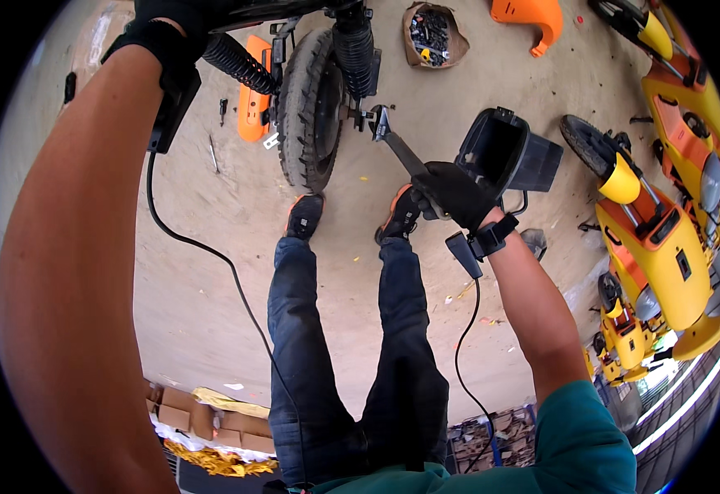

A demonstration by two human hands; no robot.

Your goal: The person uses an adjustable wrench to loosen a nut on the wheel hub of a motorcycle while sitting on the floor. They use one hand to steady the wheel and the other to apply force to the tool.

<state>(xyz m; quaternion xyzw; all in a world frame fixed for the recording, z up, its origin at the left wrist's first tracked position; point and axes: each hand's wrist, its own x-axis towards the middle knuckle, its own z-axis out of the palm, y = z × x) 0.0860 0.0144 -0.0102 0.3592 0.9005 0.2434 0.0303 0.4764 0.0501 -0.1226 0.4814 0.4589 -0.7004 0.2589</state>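
My right hand [457, 194], in a black glove, is closed round the handle of an adjustable wrench [405, 154]. The wrench's jaws reach the axle end beside a scooter-like vehicle's wheel; whether they grip a nut is too small to tell. The wheel [300, 123] has a black, dusty tyre and stands just ahead of my shoes. Black coil-spring shock absorbers [353, 53] flank it. At the top edge, my gloved left hand [174, 15] is by the vehicle's dark frame [265, 10]; its fingers are mostly out of sight.
To the right of the wheel a black bin-like plastic part [512, 152] lies on the floor. Farther off are a sack of small hardware [434, 37] and an orange fender [533, 18]. Yellow scooters [656, 255] line the right side. Cables [232, 263] hang from both my wrists.
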